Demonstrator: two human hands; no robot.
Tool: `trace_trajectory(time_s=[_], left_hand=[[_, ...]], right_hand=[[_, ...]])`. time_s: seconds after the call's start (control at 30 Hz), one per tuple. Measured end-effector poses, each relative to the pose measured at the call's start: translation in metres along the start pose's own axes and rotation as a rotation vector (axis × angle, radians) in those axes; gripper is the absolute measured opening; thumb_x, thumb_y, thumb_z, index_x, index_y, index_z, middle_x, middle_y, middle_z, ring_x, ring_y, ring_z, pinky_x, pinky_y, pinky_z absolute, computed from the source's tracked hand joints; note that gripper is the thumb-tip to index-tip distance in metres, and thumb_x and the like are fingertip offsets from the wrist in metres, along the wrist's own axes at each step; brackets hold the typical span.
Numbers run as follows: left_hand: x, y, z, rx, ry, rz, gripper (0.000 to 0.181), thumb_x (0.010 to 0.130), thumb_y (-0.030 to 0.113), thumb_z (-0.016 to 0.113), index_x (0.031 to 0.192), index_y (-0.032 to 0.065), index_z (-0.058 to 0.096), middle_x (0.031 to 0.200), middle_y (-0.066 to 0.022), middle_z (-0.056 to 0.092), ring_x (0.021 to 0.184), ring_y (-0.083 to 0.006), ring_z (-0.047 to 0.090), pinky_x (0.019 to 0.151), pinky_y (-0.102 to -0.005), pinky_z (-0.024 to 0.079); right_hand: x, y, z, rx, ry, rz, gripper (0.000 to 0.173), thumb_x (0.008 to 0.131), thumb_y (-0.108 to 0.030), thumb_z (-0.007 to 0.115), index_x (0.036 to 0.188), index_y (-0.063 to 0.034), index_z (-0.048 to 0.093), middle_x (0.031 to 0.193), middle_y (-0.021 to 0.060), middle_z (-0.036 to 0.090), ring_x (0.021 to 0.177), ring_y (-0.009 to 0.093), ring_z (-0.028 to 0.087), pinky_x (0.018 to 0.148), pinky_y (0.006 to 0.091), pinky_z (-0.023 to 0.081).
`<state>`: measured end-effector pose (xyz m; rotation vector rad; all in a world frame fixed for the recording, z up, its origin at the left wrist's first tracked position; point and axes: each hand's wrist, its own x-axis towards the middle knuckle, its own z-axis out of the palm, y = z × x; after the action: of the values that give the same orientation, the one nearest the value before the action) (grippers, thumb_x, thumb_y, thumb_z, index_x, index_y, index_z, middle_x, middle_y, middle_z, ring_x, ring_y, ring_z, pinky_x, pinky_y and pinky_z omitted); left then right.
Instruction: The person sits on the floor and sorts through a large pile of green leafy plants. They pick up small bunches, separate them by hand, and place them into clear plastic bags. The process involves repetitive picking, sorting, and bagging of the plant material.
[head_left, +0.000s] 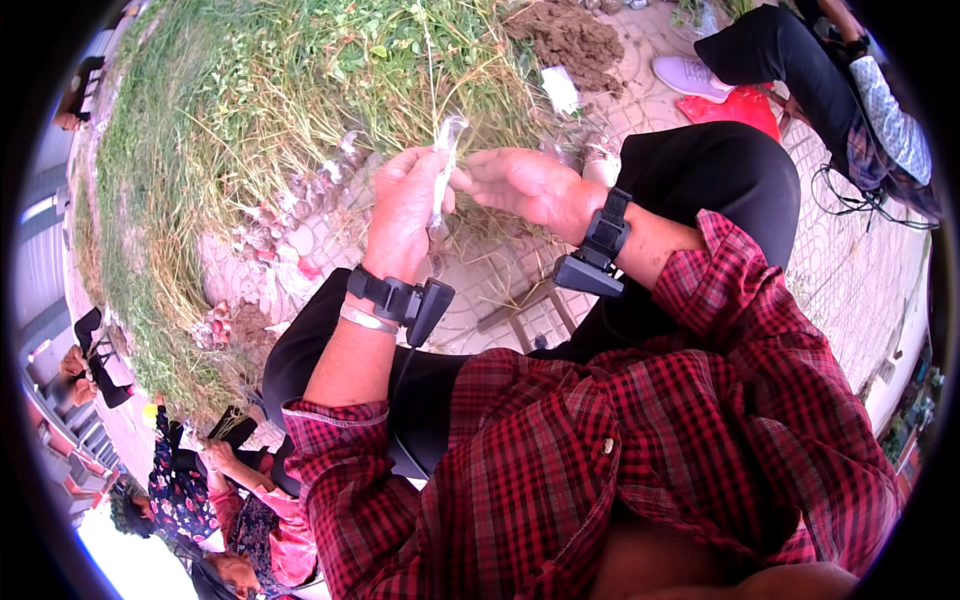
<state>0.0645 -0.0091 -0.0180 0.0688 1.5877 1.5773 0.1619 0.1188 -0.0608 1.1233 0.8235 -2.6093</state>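
Observation:
My left hand (409, 199) pinches a narrow strip of clear plastic film (444, 172) wrapped around the lower end of a thin plant stem (433, 82), which extends up over the greenery. Close to its right side is my right hand (517, 184), palm partly turned up and fingers apart; its fingertips are near or touching the plastic, which I cannot tell. Both hands are above the edge of a large heap of cut green and yellowing stems (300, 90).
Small plastic-wrapped bundles (300, 195) lie along the heap's near edge. Brown soil (566, 41) sits at the top, by a white packet (560, 90) and a red plastic sheet (731, 112). A co-worker's shoe (694, 77) is at upper right; other people sit at lower left (255, 517).

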Motion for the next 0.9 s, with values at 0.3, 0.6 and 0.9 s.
trace_trajectory(time_s=[0.3,0.6,0.9], left_hand=[[-0.002,0.001,-0.001,-0.091,-0.01,-0.084,0.017,0.089,0.02,0.058,0.09,0.0033,0.06,0.069,-0.0086,0.064,0.051,-0.0112,0.053,0.046,-0.0229,0.042],[-0.002,-0.002,-0.006,-0.179,-0.045,-0.189,0.02,0.089,0.023,0.059,0.09,0.0029,0.06,0.068,-0.0075,0.063,0.049,-0.0125,0.053,0.045,-0.0241,0.043],[-0.003,-0.005,-0.005,-0.134,-0.031,-0.144,0.019,0.091,0.021,0.06,0.095,0.0019,0.06,0.068,-0.0061,0.062,0.049,-0.0094,0.052,0.042,-0.0202,0.04]], right_hand=[[0.022,0.006,-0.004,-0.003,-0.296,-0.08,0.019,0.093,-0.027,0.057,0.098,-0.009,0.062,0.086,0.001,0.065,0.078,0.012,0.061,0.072,0.026,0.05],[0.023,-0.012,-0.004,-0.044,-0.402,-0.194,0.023,0.091,-0.028,0.061,0.096,-0.0056,0.062,0.086,0.0034,0.062,0.074,0.015,0.057,0.077,0.0311,0.049],[0.028,-0.003,-0.009,-0.004,-0.404,-0.122,0.018,0.092,-0.02,0.056,0.097,-0.0041,0.062,0.089,0.0058,0.063,0.081,0.016,0.061,0.079,0.0313,0.049]])
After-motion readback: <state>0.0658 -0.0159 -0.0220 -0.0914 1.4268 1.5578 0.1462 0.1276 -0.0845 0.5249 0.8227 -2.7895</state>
